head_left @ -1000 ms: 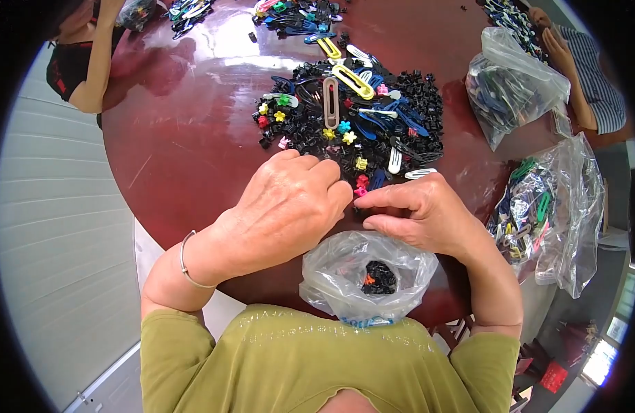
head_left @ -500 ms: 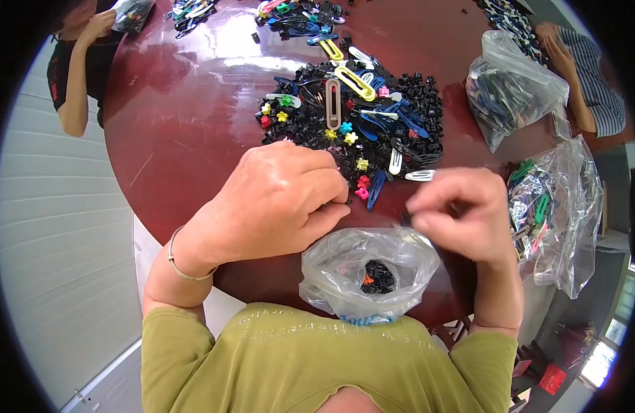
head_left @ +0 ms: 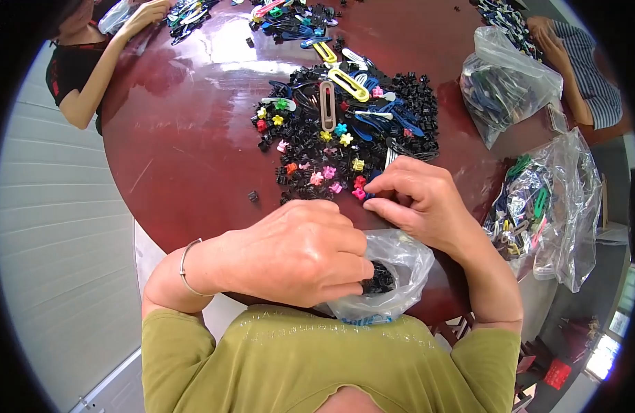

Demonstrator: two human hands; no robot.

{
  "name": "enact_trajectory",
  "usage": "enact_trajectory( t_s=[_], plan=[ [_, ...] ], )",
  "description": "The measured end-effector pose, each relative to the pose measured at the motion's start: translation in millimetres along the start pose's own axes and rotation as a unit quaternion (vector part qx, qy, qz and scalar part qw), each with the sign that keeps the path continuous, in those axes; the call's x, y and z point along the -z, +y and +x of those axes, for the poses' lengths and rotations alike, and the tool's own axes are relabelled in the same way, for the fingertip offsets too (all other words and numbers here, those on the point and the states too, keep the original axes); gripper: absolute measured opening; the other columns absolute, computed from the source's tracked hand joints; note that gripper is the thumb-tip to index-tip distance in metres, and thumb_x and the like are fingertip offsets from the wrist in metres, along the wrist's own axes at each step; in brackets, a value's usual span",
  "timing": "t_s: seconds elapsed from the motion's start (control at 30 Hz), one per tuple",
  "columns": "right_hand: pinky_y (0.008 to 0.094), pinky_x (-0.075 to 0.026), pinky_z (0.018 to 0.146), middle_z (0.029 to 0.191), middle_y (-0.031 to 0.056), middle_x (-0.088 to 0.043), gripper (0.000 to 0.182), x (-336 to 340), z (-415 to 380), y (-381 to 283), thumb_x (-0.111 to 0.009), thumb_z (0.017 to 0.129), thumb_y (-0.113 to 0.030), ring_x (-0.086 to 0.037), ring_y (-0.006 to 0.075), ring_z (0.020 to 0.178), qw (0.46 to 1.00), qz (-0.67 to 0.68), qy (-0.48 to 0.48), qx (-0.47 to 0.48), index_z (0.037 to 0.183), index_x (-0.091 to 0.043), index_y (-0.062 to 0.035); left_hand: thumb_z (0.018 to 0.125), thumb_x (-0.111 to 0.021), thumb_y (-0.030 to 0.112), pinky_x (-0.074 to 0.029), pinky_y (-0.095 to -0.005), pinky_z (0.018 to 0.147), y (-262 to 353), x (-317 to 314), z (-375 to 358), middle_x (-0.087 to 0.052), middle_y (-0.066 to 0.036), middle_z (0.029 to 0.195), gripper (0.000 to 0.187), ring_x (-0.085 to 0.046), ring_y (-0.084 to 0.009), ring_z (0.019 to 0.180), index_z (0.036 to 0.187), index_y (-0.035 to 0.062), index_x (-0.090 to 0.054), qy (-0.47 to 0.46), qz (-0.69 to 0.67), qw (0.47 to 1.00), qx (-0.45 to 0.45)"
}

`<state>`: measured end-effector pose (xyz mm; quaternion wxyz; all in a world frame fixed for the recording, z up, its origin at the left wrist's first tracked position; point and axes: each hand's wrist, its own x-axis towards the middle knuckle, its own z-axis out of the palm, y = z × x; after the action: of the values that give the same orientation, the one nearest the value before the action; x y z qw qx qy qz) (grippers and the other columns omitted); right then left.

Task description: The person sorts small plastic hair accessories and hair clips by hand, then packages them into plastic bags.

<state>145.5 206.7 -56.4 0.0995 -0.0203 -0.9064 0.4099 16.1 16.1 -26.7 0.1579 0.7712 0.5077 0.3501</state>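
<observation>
My left hand [head_left: 300,255], with a bangle at the wrist, is over the mouth of a small clear plastic bag [head_left: 414,272]. Its fingers are curled together, and whatever they hold is hidden. Inside the bag lie small black claw clips [head_left: 381,279]. My right hand [head_left: 420,199] reaches to the near edge of the hair-clip pile. Its thumb and forefinger are a little apart, beside a pink claw clip [head_left: 359,195] and a partly covered dark blue snap clip [head_left: 369,197]. The pile [head_left: 420,103] mixes black mini claw clips, flower-shaped coloured ones and snap clips.
Two larger clear bags of clips, one upright [head_left: 510,89] and one nearer [head_left: 544,206], stand to the right. More clip heaps [head_left: 297,24] lie farther off on the round red table [head_left: 166,158]. People sit at left [head_left: 83,76] and right [head_left: 589,69]. A lone black clip [head_left: 253,196] lies leftward.
My left hand has moved from the pile's near edge down over the small bag. My right hand has moved left to the pink and blue clips. The person at left has reached toward a heap.
</observation>
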Motion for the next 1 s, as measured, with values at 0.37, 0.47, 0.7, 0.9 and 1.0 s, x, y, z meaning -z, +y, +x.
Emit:
enact_trajectory(
  t_s=[0.37,0.47,0.7,0.9,1.0],
  plan=[
    [0.0294,-0.049,0.053,0.074,0.0065,-0.063,0.012,-5,-1,5,-0.079,0.077,-0.005,-0.063,0.0165,0.062,0.998,-0.052,0.008,0.028,0.086,-0.070,-0.0032,0.076,-0.081,0.029,-0.050,-0.0388,0.054,2,24,-9,-0.066,-0.007,0.062,0.027,-0.065,-0.0306,0.059,0.079,0.0072,-0.066,-0.125,0.098,0.948,0.277],
    [0.0278,-0.048,0.052,0.074,0.0059,-0.062,0.011,-3,0,2,-0.078,0.078,-0.003,-0.063,0.0146,0.062,0.999,-0.038,0.016,0.031,0.086,-0.071,-0.0030,0.077,-0.080,0.027,-0.050,-0.0389,0.055,2,20,-7,-0.066,-0.007,0.063,0.026,-0.066,-0.0305,0.060,0.087,0.0072,-0.066,-0.129,0.025,0.945,0.298],
    [0.0346,-0.052,0.055,0.075,0.0051,-0.063,0.009,2,0,2,-0.074,0.077,-0.010,-0.066,0.0235,0.065,0.998,-0.052,0.045,0.013,0.084,-0.069,-0.0077,0.069,-0.075,0.003,-0.047,-0.0339,0.051,5,21,-8,-0.063,-0.001,0.065,0.027,-0.062,-0.0245,0.055,0.094,0.0091,-0.064,-0.007,-0.033,0.981,0.193],
    [0.0347,-0.051,0.054,0.075,0.0044,-0.063,0.011,1,0,4,-0.074,0.076,-0.009,-0.065,0.0230,0.065,0.994,-0.084,0.057,0.041,0.084,-0.068,-0.0075,0.065,-0.077,-0.001,-0.044,-0.0316,0.051,4,26,-5,-0.062,0.001,0.066,0.029,-0.059,-0.0200,0.056,0.092,0.0073,-0.069,0.043,-0.120,0.989,0.073],
    [0.0351,-0.051,0.054,0.075,0.0044,-0.062,0.011,1,0,4,-0.074,0.076,-0.009,-0.064,0.0235,0.064,0.990,-0.106,0.068,0.056,0.084,-0.067,-0.0076,0.064,-0.077,-0.002,-0.043,-0.0334,0.052,-1,19,-2,-0.062,-0.001,0.066,0.028,-0.059,-0.0212,0.058,0.089,0.0069,-0.071,0.087,-0.113,0.990,0.015]
  ],
)
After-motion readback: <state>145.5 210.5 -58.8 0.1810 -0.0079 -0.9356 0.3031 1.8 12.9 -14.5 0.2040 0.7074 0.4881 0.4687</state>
